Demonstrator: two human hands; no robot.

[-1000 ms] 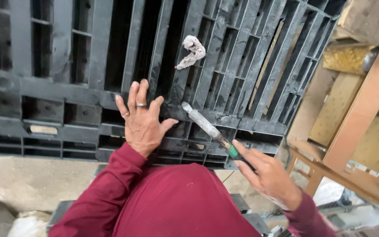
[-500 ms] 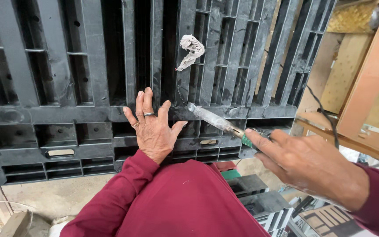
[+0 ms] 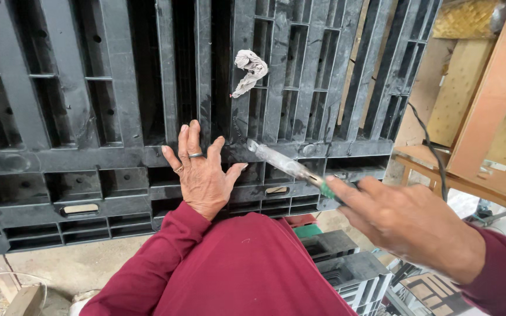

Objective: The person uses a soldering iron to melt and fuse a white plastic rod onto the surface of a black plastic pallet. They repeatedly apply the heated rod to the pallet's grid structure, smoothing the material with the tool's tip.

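Counted in view: two hands, left hand [image 3: 202, 175] and right hand [image 3: 408, 221]. One soldering iron [image 3: 288, 167] with a green grip. One black plastic pallet [image 3: 89, 88]. One crumpled rag [image 3: 249, 70]. Two rings [image 3: 195, 155] are noted on the left hand. One black cord [image 3: 431, 149].

Right hand [image 3: 408, 225] is hiding the soldering iron's [image 3: 282, 164] green handle; black pallet [image 3: 89, 88] is running past the top and left edges.
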